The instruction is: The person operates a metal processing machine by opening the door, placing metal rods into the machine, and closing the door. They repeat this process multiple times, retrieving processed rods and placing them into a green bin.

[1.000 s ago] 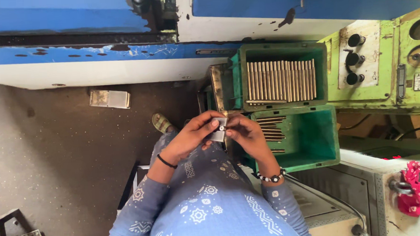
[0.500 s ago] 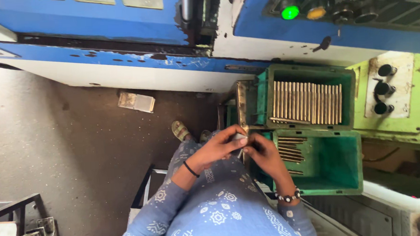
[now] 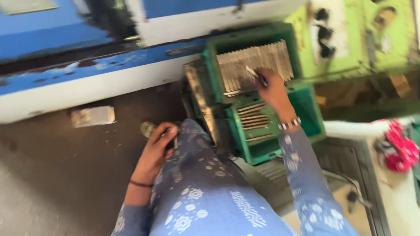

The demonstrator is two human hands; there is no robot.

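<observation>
Head view, blurred: the right hand (image 3: 271, 84) is extended over the upper green crate (image 3: 212, 61), its fingers pinched on one thin metal strip (image 3: 252, 72) above the packed row of strips (image 3: 255, 64). The left hand (image 3: 155, 151) is held at the knee, closed on a small object (image 3: 174, 142) that cannot be identified. A lower green crate (image 3: 313, 111) with fewer strips is set just beneath.

Thin metal rod (image 3: 251, 72) over upper crate (image 3: 212, 61)

Factory workshop: painted machines (image 3: 51, 59), green crates (image 3: 308, 104) of metal strips (image 3: 255, 66).
</observation>
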